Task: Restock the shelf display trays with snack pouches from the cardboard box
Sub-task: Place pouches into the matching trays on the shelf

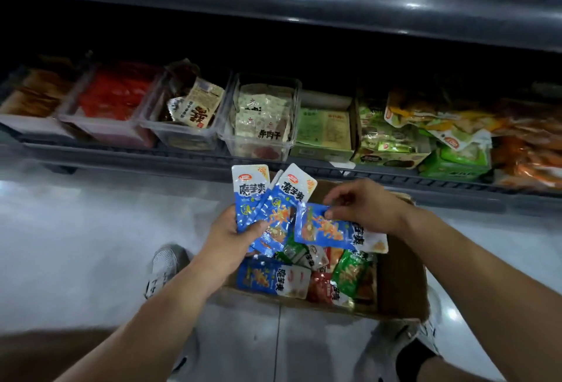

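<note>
- Left hand (234, 229) grips a fan of blue-and-white foil snack pouches (275, 196). The thumb lies across their lower ends and the tops point far, toward the shelf.
- Right hand (365, 205) pinches one more blue foil pouch (327, 228) by its upper edge, fingers and thumb curled on it. This pouch lies sideways, just right of the fan, above the box.
- Brown cardboard box (401, 275) sits open on the grey tiled floor (91, 229), near the shelf front.
- Inside the box is a mixed pile: a loose blue pouch (270, 278) at near left, with a red pouch (322, 288) and a green pouch (349, 272) to its right.
- Dark metal shelf (152, 156) on the far side carries a row of clear plastic display trays (267, 77) holding beige, red and brown packets. Green cartons (325, 129) stand further right.
- White sneaker (165, 263) on the floor, left of the box.
</note>
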The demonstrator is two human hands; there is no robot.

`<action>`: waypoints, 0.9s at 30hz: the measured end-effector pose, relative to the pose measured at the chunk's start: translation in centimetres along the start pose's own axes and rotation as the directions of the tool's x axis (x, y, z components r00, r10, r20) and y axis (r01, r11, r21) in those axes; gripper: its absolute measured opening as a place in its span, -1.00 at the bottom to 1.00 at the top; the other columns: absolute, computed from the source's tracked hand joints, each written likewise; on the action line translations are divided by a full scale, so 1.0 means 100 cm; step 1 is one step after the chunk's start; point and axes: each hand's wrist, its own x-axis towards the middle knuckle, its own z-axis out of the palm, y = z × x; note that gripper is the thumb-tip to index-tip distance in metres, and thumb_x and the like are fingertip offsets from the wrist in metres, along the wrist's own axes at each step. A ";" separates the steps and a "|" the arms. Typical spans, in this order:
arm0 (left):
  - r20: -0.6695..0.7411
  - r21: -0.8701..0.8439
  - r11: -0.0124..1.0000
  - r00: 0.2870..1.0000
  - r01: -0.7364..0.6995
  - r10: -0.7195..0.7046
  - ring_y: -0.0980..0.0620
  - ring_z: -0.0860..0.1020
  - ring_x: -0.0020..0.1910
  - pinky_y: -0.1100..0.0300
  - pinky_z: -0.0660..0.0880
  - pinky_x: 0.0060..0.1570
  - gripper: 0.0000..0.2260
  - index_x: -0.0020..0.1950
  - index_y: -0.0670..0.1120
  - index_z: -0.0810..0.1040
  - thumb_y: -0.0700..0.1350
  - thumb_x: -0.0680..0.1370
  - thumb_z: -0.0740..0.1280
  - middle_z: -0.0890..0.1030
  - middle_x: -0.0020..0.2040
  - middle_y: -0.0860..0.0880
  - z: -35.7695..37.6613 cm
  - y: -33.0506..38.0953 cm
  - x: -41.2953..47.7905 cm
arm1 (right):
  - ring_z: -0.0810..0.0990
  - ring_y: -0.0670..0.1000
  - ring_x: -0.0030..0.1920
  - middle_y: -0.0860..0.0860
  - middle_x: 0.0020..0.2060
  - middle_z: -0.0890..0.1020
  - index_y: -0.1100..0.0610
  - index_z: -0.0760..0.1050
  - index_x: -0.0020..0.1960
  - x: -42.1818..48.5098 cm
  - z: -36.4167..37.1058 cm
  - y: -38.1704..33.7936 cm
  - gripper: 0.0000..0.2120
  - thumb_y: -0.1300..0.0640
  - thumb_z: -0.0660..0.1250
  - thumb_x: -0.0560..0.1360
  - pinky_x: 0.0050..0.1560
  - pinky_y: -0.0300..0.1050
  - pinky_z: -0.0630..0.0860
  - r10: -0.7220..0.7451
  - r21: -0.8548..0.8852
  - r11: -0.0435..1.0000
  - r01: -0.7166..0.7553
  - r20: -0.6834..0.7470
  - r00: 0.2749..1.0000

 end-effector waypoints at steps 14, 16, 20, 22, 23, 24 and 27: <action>0.194 -0.026 0.999 0.980 -0.038 0.043 -0.02 0.72 0.09 0.19 0.66 -0.01 -0.74 0.27 -0.14 0.57 -0.34 0.59 0.39 0.74 0.11 -0.06 0.014 0.030 -0.036 | 0.55 -0.05 0.12 -0.17 -0.01 0.67 -0.09 0.64 0.05 -0.022 0.009 -0.070 -0.75 -0.15 0.50 0.42 0.27 -0.04 0.21 -0.292 -0.624 0.766 0.157 -0.119 0.949; 0.180 -0.021 0.999 0.983 -0.033 0.037 -0.05 0.72 0.07 0.17 0.67 -0.01 -0.75 0.25 -0.15 0.57 -0.35 0.59 0.39 0.74 0.10 -0.08 0.011 0.031 -0.036 | 0.48 -0.04 0.20 -0.20 -0.04 0.63 -0.10 0.63 0.05 -0.023 0.011 -0.071 -0.71 -0.20 0.50 0.40 0.31 -0.02 0.14 -0.274 -0.607 0.782 0.140 -0.134 0.952; 0.059 -0.042 0.999 0.998 -0.009 0.012 -0.06 0.73 0.04 0.05 0.67 -0.02 -0.78 0.16 -0.06 0.61 -0.32 0.58 0.41 0.76 0.03 -0.04 0.003 0.030 -0.029 | 0.36 0.02 0.32 -0.13 0.15 0.52 -0.06 0.55 0.25 -0.019 0.018 -0.061 -0.48 -0.26 0.50 0.37 0.33 0.04 0.20 -0.294 -0.496 0.867 0.057 -0.415 0.861; -0.006 -0.108 0.994 1.000 0.015 -0.016 -0.09 0.73 0.00 0.08 0.66 -0.15 -0.80 0.15 -0.07 0.61 -0.31 0.59 0.40 0.76 0.02 -0.06 -0.003 0.029 -0.025 | 0.36 0.06 0.36 -0.02 0.30 0.46 0.01 0.38 0.40 -0.015 0.023 -0.053 -0.29 -0.27 0.48 0.37 0.37 0.09 0.34 -0.051 -0.213 0.972 -0.096 -0.595 0.802; -0.015 -0.138 0.990 1.000 0.022 -0.024 -0.10 0.73 0.00 0.11 0.65 -0.20 -0.79 0.18 -0.08 0.60 -0.31 0.59 0.39 0.76 0.02 -0.06 -0.005 0.029 -0.024 | 0.42 0.08 0.34 0.02 0.32 0.47 0.02 0.31 0.41 -0.013 0.026 -0.052 -0.22 -0.30 0.47 0.34 0.36 0.13 0.42 0.153 0.050 0.987 -0.151 -0.567 0.809; -0.007 -0.159 0.987 1.000 0.026 -0.027 -0.11 0.73 0.00 0.12 0.65 -0.22 -0.78 0.19 -0.09 0.59 -0.32 0.60 0.38 0.76 0.03 -0.07 -0.007 0.028 -0.023 | 0.52 0.11 0.28 0.06 0.29 0.52 0.04 0.31 0.37 -0.011 0.032 -0.051 -0.21 -0.33 0.47 0.32 0.32 0.19 0.49 0.328 0.344 0.921 -0.180 -0.440 0.836; 0.079 -0.153 0.987 0.997 0.038 -0.026 -0.06 0.73 0.00 0.17 0.63 -0.24 -0.75 0.16 -0.03 0.58 -0.35 0.60 0.37 0.76 0.03 -0.03 -0.005 0.025 -0.027 | 0.62 0.20 -0.04 0.16 -0.02 0.65 0.22 0.45 0.20 -0.005 0.060 -0.045 -0.57 -0.06 0.44 0.53 0.18 0.36 0.54 0.366 0.788 0.572 -0.230 0.006 0.931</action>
